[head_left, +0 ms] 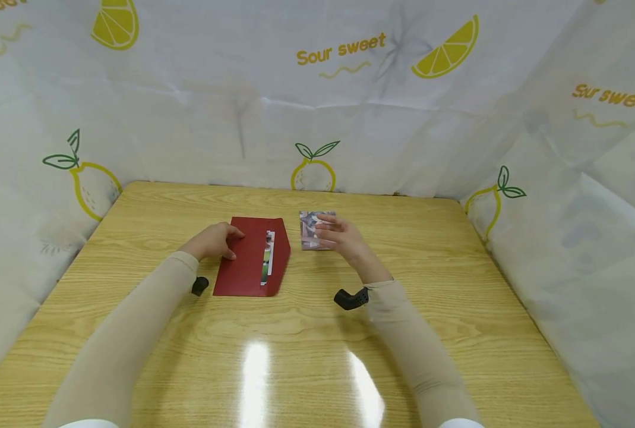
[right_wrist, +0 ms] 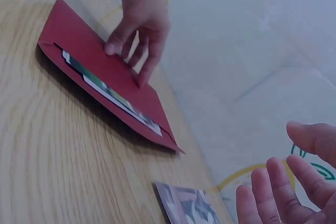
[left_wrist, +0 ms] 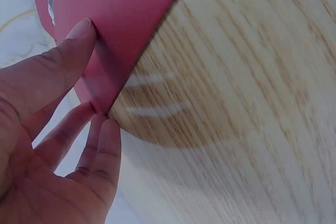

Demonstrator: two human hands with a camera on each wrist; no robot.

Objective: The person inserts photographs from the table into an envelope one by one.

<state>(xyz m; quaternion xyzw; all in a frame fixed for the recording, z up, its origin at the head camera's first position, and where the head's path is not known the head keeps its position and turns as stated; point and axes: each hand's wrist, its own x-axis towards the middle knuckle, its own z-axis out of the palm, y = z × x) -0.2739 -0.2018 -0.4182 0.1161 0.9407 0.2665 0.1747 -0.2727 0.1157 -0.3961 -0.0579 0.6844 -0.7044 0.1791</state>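
Observation:
A red envelope (head_left: 245, 255) lies on the wooden table, its flap folded out to the right. Several photos or cards (head_left: 267, 258) show in its opening. My left hand (head_left: 215, 241) rests on the envelope's left side, thumb on the red paper. In the left wrist view the other fingers (left_wrist: 107, 145) are at the envelope's edge. Right of the envelope lies a square photo (head_left: 309, 232), partly covered by my right hand (head_left: 344, 238) in the head view. The right wrist view shows that hand (right_wrist: 286, 192) with fingers spread, apart from the photo and holding nothing.
The wooden table (head_left: 435, 255) carries glossy light reflections near its front. A white curtain (head_left: 215, 119) with lemon prints hangs behind it and at both sides. Black wrist devices (head_left: 351, 299) sit under the forearms.

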